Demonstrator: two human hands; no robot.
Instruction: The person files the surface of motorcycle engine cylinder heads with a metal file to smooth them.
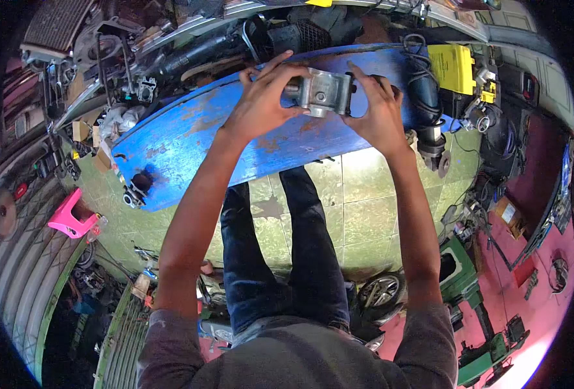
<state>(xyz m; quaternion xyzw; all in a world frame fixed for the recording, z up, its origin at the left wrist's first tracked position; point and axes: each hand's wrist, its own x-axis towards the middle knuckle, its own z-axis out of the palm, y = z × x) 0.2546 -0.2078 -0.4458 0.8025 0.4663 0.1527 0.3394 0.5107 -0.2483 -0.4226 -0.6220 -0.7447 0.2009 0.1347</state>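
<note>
A grey cast-metal engine cylinder block (326,89) is held up in front of me, above the blue workbench (196,139). My left hand (265,98) grips its left end, fingers over the top and thumb underneath, where a round sleeve partly shows. On the other side, my right hand (379,111) has its index finger and thumb at the top and bottom of the block's dark right edge. A round hole shows in the face turned towards me. The inside of the block is hidden.
A yellow case (452,69) and a coiled black cable (420,61) lie at the bench's right end. Engine parts crowd the shelf at upper left. A pink stool (73,214) stands on the left, a motorcycle wheel (381,290) near my legs, green machinery (455,269) on the right.
</note>
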